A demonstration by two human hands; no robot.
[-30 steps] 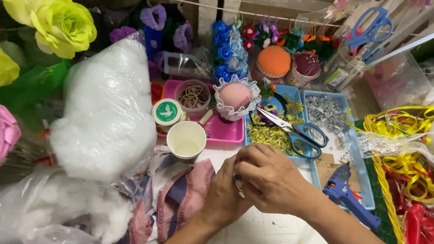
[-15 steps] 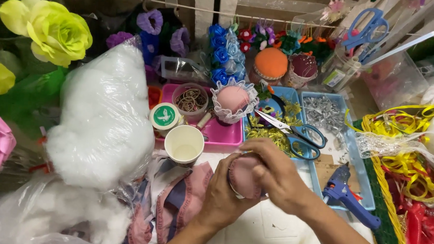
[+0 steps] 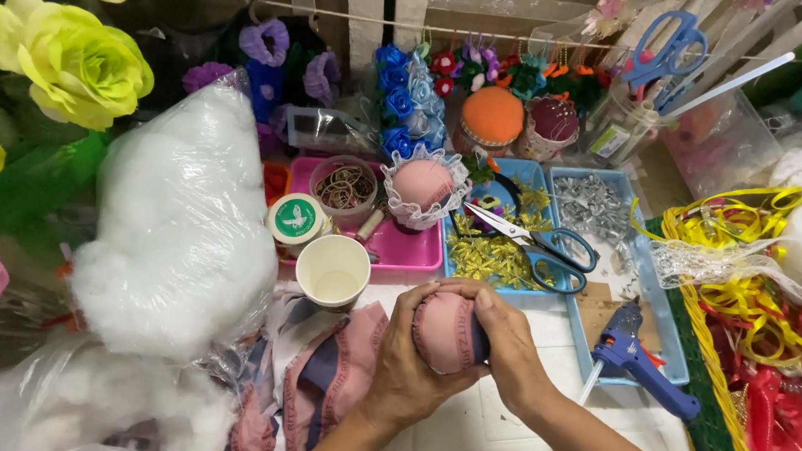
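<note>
Both my hands cup a round pink fabric ball (image 3: 444, 330) low in the middle of the head view. My left hand (image 3: 404, 372) wraps it from below and the left. My right hand (image 3: 510, 352) presses it from the right, thumb lying across its top. Pieces of pink and blue-grey fabric (image 3: 319, 386) lie just left of my hands. A white paper cup (image 3: 333, 270) stands upright right above them.
A big bag of white stuffing (image 3: 182, 223) fills the left. Behind the cup is a pink tray (image 3: 409, 251) holding a lace-trimmed pink pincushion (image 3: 421, 185). Scissors (image 3: 533, 243) lie on a blue tray (image 3: 550, 174). A blue glue gun (image 3: 639, 357) and yellow ribbons (image 3: 745, 289) sit right.
My hands have turned and opened out around the pink ball, which was hidden a second ago and now shows between them. They have shifted slightly toward me.
</note>
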